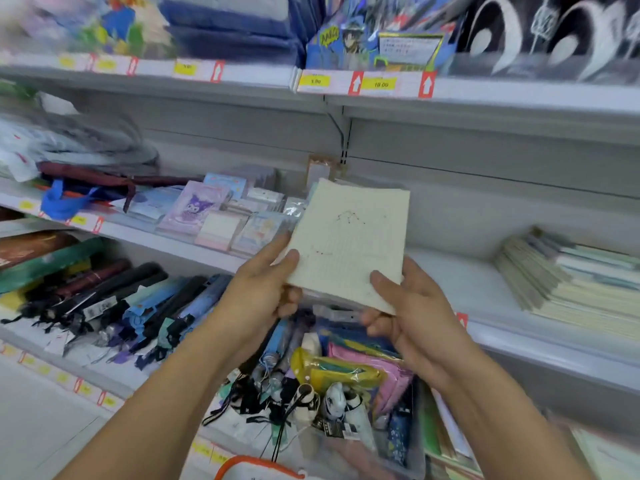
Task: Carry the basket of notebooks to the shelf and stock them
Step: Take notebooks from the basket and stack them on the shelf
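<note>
Here, a person stocking a stationery aisle holds a small stack of cream notebooks (349, 244) in front of the middle shelf (450, 282), both hands clamped on its lower edge. The left hand (266, 289) pinches the near-left corner, thumb on the cover and fingers curled beneath; the right hand (405, 306) grips the near-right corner the same way. Held by 2 corners and tilted up toward the camera, the stack seems to be getting squared before it goes down, a judgement from the even grip.

The bare stretch of shelf just behind the stack looks like the target, since a stack of similar pale notebooks (561, 275) already lies on that shelf, well to the right. To the left on the same level sit small cartoon-cover notepads (221, 216), so the gap between the 2 groups suits the new stock.

Below the hands, folded umbrellas (114, 306) fill the lower shelf. An orange rim at the bottom edge of the frame, probably the basket (258, 467), stays close underfoot, likely so further notebooks remain in reach.
</note>
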Available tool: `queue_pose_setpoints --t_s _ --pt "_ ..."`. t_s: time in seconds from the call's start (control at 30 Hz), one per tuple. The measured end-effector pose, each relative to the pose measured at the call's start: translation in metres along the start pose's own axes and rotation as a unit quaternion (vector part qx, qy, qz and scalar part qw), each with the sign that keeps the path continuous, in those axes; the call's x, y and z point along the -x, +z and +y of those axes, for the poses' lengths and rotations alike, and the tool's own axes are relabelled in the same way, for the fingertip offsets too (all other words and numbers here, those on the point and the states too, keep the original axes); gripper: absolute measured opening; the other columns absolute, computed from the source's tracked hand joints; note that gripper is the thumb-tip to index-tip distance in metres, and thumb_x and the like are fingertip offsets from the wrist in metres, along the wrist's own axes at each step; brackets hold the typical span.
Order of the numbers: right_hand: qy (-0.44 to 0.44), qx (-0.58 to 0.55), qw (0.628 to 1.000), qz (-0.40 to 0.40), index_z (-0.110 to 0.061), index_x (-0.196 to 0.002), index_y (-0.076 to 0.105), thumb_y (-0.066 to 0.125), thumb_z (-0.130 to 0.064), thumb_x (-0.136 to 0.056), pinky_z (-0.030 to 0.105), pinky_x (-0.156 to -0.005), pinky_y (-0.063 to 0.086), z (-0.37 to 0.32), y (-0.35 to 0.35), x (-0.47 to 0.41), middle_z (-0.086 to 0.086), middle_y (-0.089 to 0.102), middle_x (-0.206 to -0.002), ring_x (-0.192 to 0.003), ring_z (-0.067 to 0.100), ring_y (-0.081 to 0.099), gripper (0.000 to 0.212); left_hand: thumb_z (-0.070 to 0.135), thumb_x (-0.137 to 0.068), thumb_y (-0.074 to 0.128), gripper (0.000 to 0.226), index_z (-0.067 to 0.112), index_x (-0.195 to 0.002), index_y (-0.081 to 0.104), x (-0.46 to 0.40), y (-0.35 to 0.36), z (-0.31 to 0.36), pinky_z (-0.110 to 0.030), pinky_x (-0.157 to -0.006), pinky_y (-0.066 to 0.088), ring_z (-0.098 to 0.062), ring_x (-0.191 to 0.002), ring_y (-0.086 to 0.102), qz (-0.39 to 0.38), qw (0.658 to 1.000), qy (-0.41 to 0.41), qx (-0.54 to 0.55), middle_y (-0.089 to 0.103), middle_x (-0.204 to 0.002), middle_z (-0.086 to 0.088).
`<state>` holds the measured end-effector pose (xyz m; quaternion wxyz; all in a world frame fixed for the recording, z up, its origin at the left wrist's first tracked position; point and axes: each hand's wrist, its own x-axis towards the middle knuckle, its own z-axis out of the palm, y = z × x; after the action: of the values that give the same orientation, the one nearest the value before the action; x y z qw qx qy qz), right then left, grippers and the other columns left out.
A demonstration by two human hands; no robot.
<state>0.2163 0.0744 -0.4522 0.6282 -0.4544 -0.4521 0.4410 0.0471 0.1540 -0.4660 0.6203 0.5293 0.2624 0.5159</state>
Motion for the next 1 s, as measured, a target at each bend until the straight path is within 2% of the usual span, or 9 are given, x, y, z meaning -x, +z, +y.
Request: queue_pose_setpoints --t_s 0.07,0.17,0.3,0.4,0.43,0.53,0.67,0.83,1.0 --pt "-0.007 -0.061 0.997 0.057 -0.008 -0.115 0.058 0.049 -0.004 -0.102 0.016 -0.041 0.05 -0.026 -0.01 -0.03 0.004 0.071 -0.089 -0.046 0.01 0.061 0.016 0.032 -0.097 0.053 0.034 0.024 -0.129 0.052 -0.008 0.007 0.011 -0.029 -0.067 0.054 -0.019 -0.082 0.072 -0.011 0.998 0.01 0.06 0.072 -0.106 -0.004" --pt "0.01 -0.125 0.987 0.101 0.004 -0.105 0.054 0.046 0.003 -0.101 0.013 -0.042 0.049 -0.07 -0.03 -0.102 0.015 0.06 -0.098 -0.043 0.011 0.064 0.009 0.036 -0.097 0.052 0.028 0.022 -0.122 0.053 -0.014 0.008 0.018 -0.036 -0.079 0.055 -0.025 -0.099 0.071 0.013 0.996 0.034 0.079 0.073 -0.111 -0.008" --pt "0.067 -0.036 0.991 0.106 0.01 -0.122 0.046 0.035 0.002 -0.105 0.017 -0.041 0.051 -0.096 -0.048 -0.188 0.024 0.063 -0.075 -0.042 0.016 0.063 0.021 0.035 -0.098 0.051 0.03 0.02 -0.123 0.055 -0.017 0.004 0.01 -0.033 -0.072 0.057 -0.024 -0.094 0.072 0.042 0.996 0.023 0.075 0.075 -0.104 -0.005" --pt "0.097 0.117 0.984 0.095 0.001 -0.107 0.05 0.041 -0.006 -0.105 0.019 -0.042 0.051 -0.099 -0.056 -0.213 0.016 0.056 -0.078 -0.056 0.016 0.057 0.012 0.035 -0.097 0.052 0.03 0.021 -0.123 0.056 -0.021 -0.001 0.001 -0.037 -0.078 0.056 -0.023 -0.092 0.073 0.048 0.997 0.01 0.056 0.075 -0.103 -0.004" --pt "0.093 0.188 0.973 0.097 -0.003 -0.102 0.051 0.049 -0.012 -0.104 0.018 -0.04 0.049 -0.098 -0.058 -0.217 0.011 0.053 -0.076 -0.052 0.014 0.054 0.01 0.035 -0.097 0.052 0.029 0.021 -0.123 0.056 -0.022 -0.003 -0.001 -0.038 -0.079 0.056 -0.022 -0.091 0.073 0.054 0.997 0.006 0.049 0.075 -0.102 -0.004" --pt "0.079 0.376 0.918 0.097 -0.01 -0.084 0.052 0.072 -0.035 -0.089 0.017 -0.036 0.04 -0.093 -0.063 -0.225 0.005 0.05 -0.067 -0.046 0.011 0.043 0.033 0.034 -0.098 0.051 0.027 0.022 -0.12 0.06 -0.026 -0.009 -0.006 -0.033 -0.074 0.054 -0.018 -0.082 0.072 0.063 0.998 -0.008 0.028 0.075 -0.098 -0.004" --pt "0.041 0.545 0.827 0.131 -0.011 -0.067 0.047 0.075 -0.05 -0.082 0.025 -0.045 0.036 -0.081 -0.067 -0.241 0.007 0.05 -0.06 -0.045 0.018 0.041 0.051 0.028 -0.098 0.052 0.022 0.019 -0.113 0.064 -0.023 -0.01 -0.01 -0.03 -0.064 0.05 -0.016 -0.07 0.068 0.057 0.998 -0.023 0.003 0.075 -0.092 -0.006" --pt "0.006 0.584 0.792 0.178 -0.009 -0.064 0.051 0.074 -0.056 -0.079 0.027 -0.049 0.039 -0.077 -0.066 -0.251 0.007 0.055 -0.059 -0.05 0.022 0.049 0.055 0.023 -0.097 0.054 0.018 0.015 -0.108 0.066 -0.023 -0.008 -0.018 -0.029 -0.058 0.046 -0.017 -0.063 0.063 0.077 0.996 -0.053 -0.014 0.074 -0.082 -0.009" --pt "-0.001 0.559 0.805 0.197 -0.005 -0.078 0.055 0.075 -0.056 -0.078 0.026 -0.048 0.038 -0.071 -0.074 -0.256 0.009 0.059 -0.074 -0.055 0.021 0.051 0.054 0.024 -0.096 0.057 0.015 0.016 -0.105 0.067 -0.023 -0.008 -0.024 -0.026 -0.055 0.047 -0.015 -0.06 0.062 0.08 0.993 -0.077 -0.038 0.074 -0.08 -0.008"
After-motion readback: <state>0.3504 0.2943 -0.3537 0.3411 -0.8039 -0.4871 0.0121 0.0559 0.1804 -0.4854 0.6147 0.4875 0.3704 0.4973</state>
